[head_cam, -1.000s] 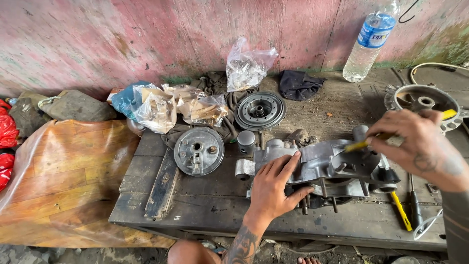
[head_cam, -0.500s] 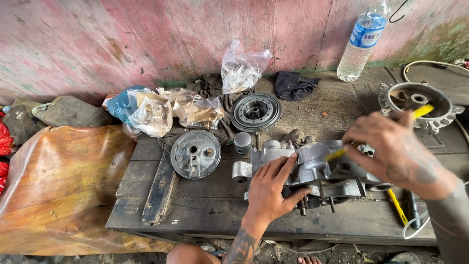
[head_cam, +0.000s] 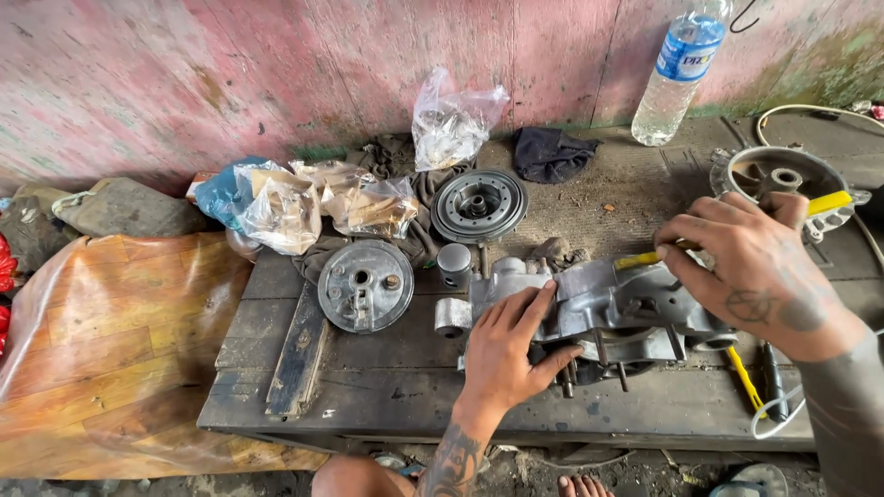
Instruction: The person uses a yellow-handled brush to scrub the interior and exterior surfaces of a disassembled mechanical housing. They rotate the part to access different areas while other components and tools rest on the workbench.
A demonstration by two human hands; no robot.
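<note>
A grey metal engine casing (head_cam: pixel 619 304) lies on a dark wooden bench (head_cam: pixel 387 387). My left hand (head_cam: pixel 508 342) presses flat on the casing's left end, fingers spread over it. My right hand (head_cam: pixel 753 274) is over the casing's right end and grips a yellow-handled tool (head_cam: pixel 825 204), whose yellow shaft (head_cam: pixel 637 260) points left onto the casing. Studs stick out at the casing's near side.
A round metal cover plate (head_cam: pixel 366 284), a small cylinder (head_cam: pixel 454 263) and a clutch disc (head_cam: pixel 479 204) lie left of the casing. A wheel hub (head_cam: pixel 779 175), plastic bags (head_cam: pixel 313 204), a water bottle (head_cam: pixel 676 74), a black rag (head_cam: pixel 550 152) and more tools (head_cam: pixel 748 379) surround it.
My right hand with the yellow tool has shifted slightly left along the casing. My left hand stays pressed on the casing's left end.
</note>
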